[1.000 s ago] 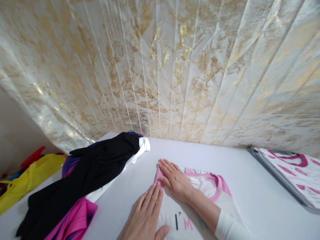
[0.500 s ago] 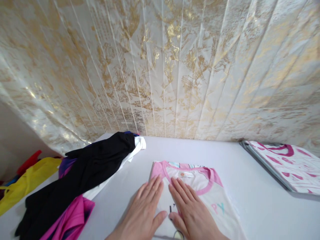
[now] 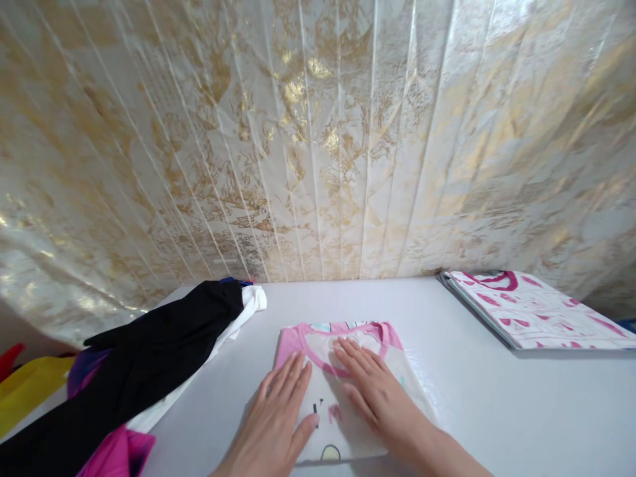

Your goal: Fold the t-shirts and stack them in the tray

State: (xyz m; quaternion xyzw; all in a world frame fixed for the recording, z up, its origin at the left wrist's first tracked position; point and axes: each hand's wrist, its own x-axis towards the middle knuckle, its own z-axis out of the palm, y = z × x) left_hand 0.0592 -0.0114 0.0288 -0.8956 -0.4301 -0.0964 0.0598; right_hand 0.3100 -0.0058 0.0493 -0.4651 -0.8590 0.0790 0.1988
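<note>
1. Left hand (image 3: 278,414): lower centre of frame, palm down, fingers straight and together. Not gripping, lying flat on the left half of the folded shirt (image 3: 325,387).
2. Right hand (image 3: 377,397): just right of it, also flat and unclenched. Fingertips are near the pink collar, and the palm is on the shirt's right half.
3. Folded shirt: white, pink neckline, printed letters between the hands. It lies flat on the white table (image 3: 447,411), lower centre, collar toward the top of the frame.
4. Left of frame: a black garment (image 3: 159,344) is draped over a white garment (image 3: 253,298), with a magenta garment (image 3: 116,454) under it at the bottom left corner. The pile is near the shirt, not touching it.
5. Far left edge: yellow cloth (image 3: 24,391).
6. Right of frame: a patterned stack (image 3: 536,308), white with pink marks, well apart from the shirt.
7. Upper frame: pleated white-gold backdrop (image 3: 318,132).
</note>
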